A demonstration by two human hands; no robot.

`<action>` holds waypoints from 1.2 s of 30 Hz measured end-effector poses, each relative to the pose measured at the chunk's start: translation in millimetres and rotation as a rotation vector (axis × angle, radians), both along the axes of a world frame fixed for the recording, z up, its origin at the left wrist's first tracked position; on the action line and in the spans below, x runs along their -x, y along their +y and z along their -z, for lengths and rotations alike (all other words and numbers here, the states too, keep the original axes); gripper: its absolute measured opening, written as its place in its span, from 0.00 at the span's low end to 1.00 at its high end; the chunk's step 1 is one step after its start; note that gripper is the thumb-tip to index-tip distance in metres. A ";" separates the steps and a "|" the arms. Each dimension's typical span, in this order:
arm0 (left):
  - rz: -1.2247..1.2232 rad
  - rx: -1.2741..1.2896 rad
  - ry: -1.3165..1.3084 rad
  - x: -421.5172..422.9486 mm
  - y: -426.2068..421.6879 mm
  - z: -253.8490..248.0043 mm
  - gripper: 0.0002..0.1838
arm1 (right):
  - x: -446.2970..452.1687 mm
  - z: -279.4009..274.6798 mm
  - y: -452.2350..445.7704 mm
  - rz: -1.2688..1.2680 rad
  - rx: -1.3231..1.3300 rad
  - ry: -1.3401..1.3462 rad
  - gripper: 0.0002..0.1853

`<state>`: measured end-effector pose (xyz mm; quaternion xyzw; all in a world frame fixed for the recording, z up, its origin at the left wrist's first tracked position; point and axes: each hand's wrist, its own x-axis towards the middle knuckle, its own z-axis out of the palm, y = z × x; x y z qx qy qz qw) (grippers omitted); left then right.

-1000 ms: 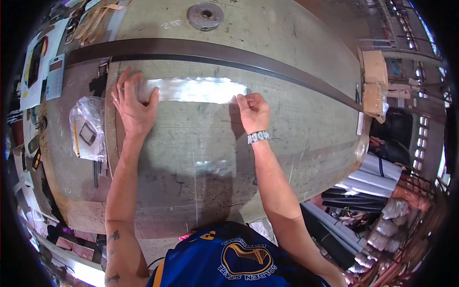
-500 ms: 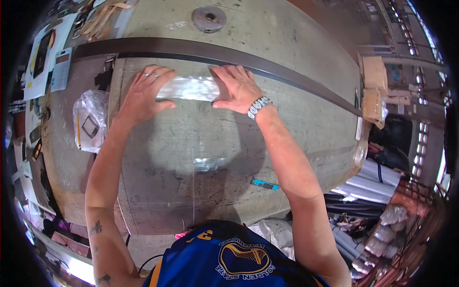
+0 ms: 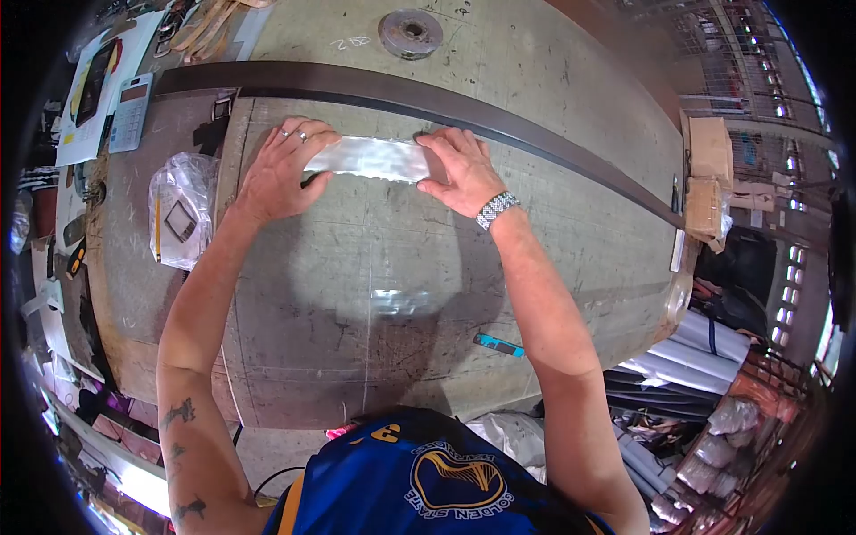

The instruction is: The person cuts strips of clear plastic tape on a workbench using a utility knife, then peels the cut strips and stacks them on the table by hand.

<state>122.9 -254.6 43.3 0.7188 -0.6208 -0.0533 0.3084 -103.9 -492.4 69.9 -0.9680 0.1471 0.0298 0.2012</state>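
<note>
A shiny, silvery see-through strip (image 3: 379, 159), apparently plastic film, stretches between my hands over the worktable (image 3: 312, 357). My left hand (image 3: 290, 169) is closed on its left end, fingers along the top and thumb below, with rings on two fingers. At the right end, my right hand (image 3: 459, 169) pinches the strip between fingers and thumb, a patterned band on its wrist. The strip bows slightly. Nearer my body a small bright patch (image 3: 401, 301) shows on the table; I cannot tell whether it is film or reflected light.
A long dark metal bar (image 3: 374, 96) crosses the table beyond my hands, with a round grey roll (image 3: 410, 34) behind it. A blue cutter (image 3: 499, 345) lies at right. On the left are a clear plastic bag (image 3: 183, 209) and a calculator (image 3: 131, 111). Cardboard boxes (image 3: 709, 147) stand far right.
The view has shifted slightly. My left thumb has drawn in towards its fingers, and the strip now looks more bowed with an uneven lower edge. Both hands keep hold of its ends.
</note>
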 end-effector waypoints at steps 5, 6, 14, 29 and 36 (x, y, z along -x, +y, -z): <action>-0.016 0.014 -0.031 -0.2 0.5 7.4 0.36 | 21.0 -7.5 10.9 0.052 0.008 -0.191 0.38; -0.046 0.038 -0.073 1.2 0.4 5.5 0.36 | 39.3 -12.4 19.5 0.085 0.024 -0.204 0.37; -0.418 0.094 -0.050 97.9 57.2 17.3 0.39 | 251.9 -17.7 121.8 0.401 0.110 -0.247 0.24; -0.785 -0.273 -0.300 202.1 143.4 59.6 0.52 | 374.4 9.6 180.5 0.658 -0.099 -0.095 0.17; -1.076 -0.420 -0.069 146.7 189.8 61.0 0.60 | 382.3 15.7 166.8 0.560 -0.120 -0.006 0.18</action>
